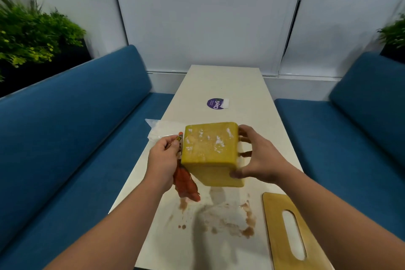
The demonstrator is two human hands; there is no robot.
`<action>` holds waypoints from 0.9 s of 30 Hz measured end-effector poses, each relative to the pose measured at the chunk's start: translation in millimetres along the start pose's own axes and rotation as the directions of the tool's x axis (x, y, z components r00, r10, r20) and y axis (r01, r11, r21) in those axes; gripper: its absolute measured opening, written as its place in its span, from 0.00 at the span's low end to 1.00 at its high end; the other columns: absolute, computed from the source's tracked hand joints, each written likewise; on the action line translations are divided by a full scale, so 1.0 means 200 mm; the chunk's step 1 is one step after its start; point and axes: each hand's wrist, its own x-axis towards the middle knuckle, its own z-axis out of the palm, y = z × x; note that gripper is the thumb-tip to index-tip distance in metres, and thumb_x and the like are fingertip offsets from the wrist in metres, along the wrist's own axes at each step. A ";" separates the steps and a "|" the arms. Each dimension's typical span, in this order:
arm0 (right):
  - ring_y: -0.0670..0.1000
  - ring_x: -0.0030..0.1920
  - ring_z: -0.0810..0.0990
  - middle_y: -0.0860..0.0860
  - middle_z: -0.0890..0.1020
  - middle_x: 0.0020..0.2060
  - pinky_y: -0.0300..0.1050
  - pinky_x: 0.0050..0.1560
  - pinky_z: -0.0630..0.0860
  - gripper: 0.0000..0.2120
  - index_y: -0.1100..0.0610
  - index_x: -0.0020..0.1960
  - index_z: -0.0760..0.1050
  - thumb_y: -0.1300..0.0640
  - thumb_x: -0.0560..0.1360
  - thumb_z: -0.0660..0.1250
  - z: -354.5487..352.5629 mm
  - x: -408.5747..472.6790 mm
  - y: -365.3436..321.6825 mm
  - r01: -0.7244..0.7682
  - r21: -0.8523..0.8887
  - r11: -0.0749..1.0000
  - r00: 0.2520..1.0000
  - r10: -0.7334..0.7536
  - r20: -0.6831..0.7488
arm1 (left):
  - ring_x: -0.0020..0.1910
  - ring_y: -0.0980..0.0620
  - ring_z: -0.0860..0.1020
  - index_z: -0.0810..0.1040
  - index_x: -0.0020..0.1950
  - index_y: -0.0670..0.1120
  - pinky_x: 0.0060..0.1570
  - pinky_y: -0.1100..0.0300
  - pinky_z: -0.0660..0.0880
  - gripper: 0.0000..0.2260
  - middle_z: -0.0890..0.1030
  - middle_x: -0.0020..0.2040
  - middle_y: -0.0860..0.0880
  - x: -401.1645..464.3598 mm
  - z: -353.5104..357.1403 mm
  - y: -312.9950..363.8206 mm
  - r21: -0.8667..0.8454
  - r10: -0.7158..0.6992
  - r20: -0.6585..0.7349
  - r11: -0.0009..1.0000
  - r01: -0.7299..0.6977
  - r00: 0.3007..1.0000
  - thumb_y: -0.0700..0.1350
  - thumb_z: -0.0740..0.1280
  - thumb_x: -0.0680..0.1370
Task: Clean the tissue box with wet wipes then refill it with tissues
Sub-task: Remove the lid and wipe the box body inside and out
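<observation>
Both forearms reach forward over the near end of the tabletop [221, 81], bare to the elbow. The left hand [163, 158] is raised, its wrist bent inward, fingers curled round a red-stained wipe [185, 182] that hangs below the palm — knuckles turned toward the yellow tissue box [211, 151]. The right hand [258, 158] grips that box from its right side — fingers spread along the far face, thumb on the near lower corner — and holds it tilted, clear of the tabletop.
</observation>
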 end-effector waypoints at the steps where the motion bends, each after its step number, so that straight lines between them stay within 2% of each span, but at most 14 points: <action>1: 0.46 0.66 0.71 0.43 0.72 0.64 0.41 0.55 0.79 0.54 0.45 0.72 0.60 0.55 0.53 0.85 0.02 -0.02 0.04 -0.013 0.079 0.997 1.000 0.013 0.000 | 0.34 0.55 0.78 0.79 0.52 0.46 0.33 0.59 0.76 0.07 0.83 0.44 0.46 -0.02 0.03 0.01 -0.033 -0.005 0.022 0.999 0.006 1.000 0.40 0.61 0.81; 3: 0.45 0.69 0.69 0.41 0.71 0.65 0.39 0.55 0.79 0.54 0.43 0.71 0.60 0.60 0.53 0.85 0.05 -0.06 0.09 -0.033 0.191 0.981 0.999 0.033 0.002 | 0.31 0.57 0.78 0.78 0.52 0.45 0.33 0.61 0.77 0.07 0.82 0.41 0.47 -0.08 0.07 0.02 -0.058 -0.001 0.050 0.998 0.004 0.999 0.39 0.60 0.82; 6: 0.44 0.70 0.66 0.40 0.69 0.67 0.35 0.51 0.79 0.57 0.42 0.73 0.57 0.64 0.55 0.84 0.07 -0.11 0.12 -0.044 0.236 0.971 0.999 0.043 0.009 | 0.39 0.53 0.81 0.79 0.51 0.46 0.43 0.54 0.80 0.08 0.83 0.44 0.47 -0.13 0.09 0.00 -0.029 -0.003 0.058 1.000 0.005 0.998 0.39 0.60 0.82; 8: 0.43 0.70 0.65 0.40 0.65 0.69 0.30 0.48 0.77 0.60 0.42 0.76 0.52 0.62 0.57 0.84 0.07 -0.13 0.12 -0.049 0.209 0.977 0.999 0.046 0.018 | 0.44 0.51 0.81 0.79 0.52 0.47 0.47 0.52 0.80 0.08 0.83 0.46 0.47 -0.15 0.10 -0.02 0.008 0.002 0.061 1.000 -0.003 0.998 0.40 0.61 0.82; 10: 0.44 0.70 0.65 0.41 0.63 0.71 0.33 0.51 0.78 0.60 0.40 0.76 0.50 0.57 0.57 0.85 0.05 -0.16 0.11 -0.039 0.172 0.984 0.999 0.036 0.020 | 0.46 0.50 0.81 0.79 0.53 0.47 0.48 0.52 0.80 0.07 0.83 0.47 0.47 -0.17 0.10 -0.03 0.042 0.024 0.074 0.999 -0.027 0.997 0.41 0.61 0.81; 13: 0.46 0.69 0.64 0.41 0.59 0.71 0.47 0.63 0.75 0.58 0.40 0.76 0.50 0.44 0.57 0.83 0.00 -0.17 0.04 -0.005 -0.049 0.999 0.999 0.007 0.039 | 0.45 0.53 0.81 0.79 0.54 0.47 0.46 0.55 0.80 0.07 0.83 0.47 0.50 -0.19 0.09 -0.02 0.112 0.076 0.090 0.990 -0.085 0.993 0.41 0.62 0.81; 15: 0.48 0.69 0.65 0.44 0.60 0.71 0.47 0.66 0.71 0.57 0.45 0.77 0.52 0.39 0.57 0.81 -0.03 -0.14 -0.03 0.041 -0.272 0.961 0.999 -0.032 0.036 | 0.47 0.54 0.81 0.79 0.53 0.51 0.48 0.56 0.80 0.07 0.83 0.48 0.52 -0.19 0.07 -0.02 0.208 0.116 0.113 0.968 -0.137 0.987 0.42 0.62 0.81; 17: 0.49 0.70 0.64 0.46 0.61 0.71 0.46 0.67 0.69 0.57 0.49 0.77 0.53 0.39 0.57 0.80 -0.04 -0.12 -0.09 0.087 -0.408 0.909 0.996 -0.070 0.057 | 0.49 0.54 0.81 0.80 0.52 0.54 0.49 0.56 0.79 0.08 0.83 0.48 0.53 -0.20 0.05 -0.01 0.291 0.134 0.149 0.941 -0.173 0.980 0.44 0.63 0.81; 20: 0.50 0.70 0.63 0.47 0.62 0.72 0.45 0.66 0.68 0.58 0.50 0.78 0.52 0.40 0.58 0.80 -0.03 -0.10 -0.12 0.107 -0.473 0.875 0.993 -0.076 0.086 | 0.46 0.59 0.80 0.80 0.52 0.53 0.42 0.69 0.76 0.09 0.83 0.47 0.55 -0.20 0.00 0.04 0.403 0.179 0.170 0.885 -0.234 0.969 0.42 0.63 0.80; 22: 0.49 0.69 0.64 0.46 0.63 0.71 0.44 0.65 0.68 0.56 0.50 0.77 0.54 0.39 0.58 0.80 -0.02 -0.10 -0.12 0.120 -0.485 0.866 0.992 -0.090 0.084 | 0.40 0.65 0.78 0.80 0.53 0.52 0.34 0.74 0.72 0.09 0.81 0.46 0.55 -0.19 -0.03 0.11 0.455 0.242 0.175 0.840 -0.296 0.954 0.40 0.63 0.80; 24: 0.49 0.68 0.65 0.45 0.64 0.70 0.44 0.64 0.69 0.55 0.49 0.77 0.56 0.39 0.58 0.80 -0.03 -0.11 -0.11 0.123 -0.486 0.865 0.992 -0.095 0.082 | 0.38 0.64 0.78 0.80 0.52 0.54 0.33 0.72 0.73 0.09 0.80 0.45 0.56 -0.17 -0.03 0.19 0.487 0.292 0.196 0.800 -0.351 0.936 0.41 0.63 0.80; 27: 0.50 0.66 0.66 0.44 0.64 0.69 0.45 0.63 0.70 0.55 0.47 0.76 0.55 0.38 0.57 0.79 -0.03 -0.11 -0.11 0.122 -0.479 0.869 0.992 -0.093 0.084 | 0.45 0.59 0.78 0.79 0.52 0.57 0.43 0.65 0.75 0.07 0.80 0.46 0.57 -0.14 -0.02 0.31 0.518 0.323 0.225 0.759 -0.394 0.919 0.45 0.65 0.79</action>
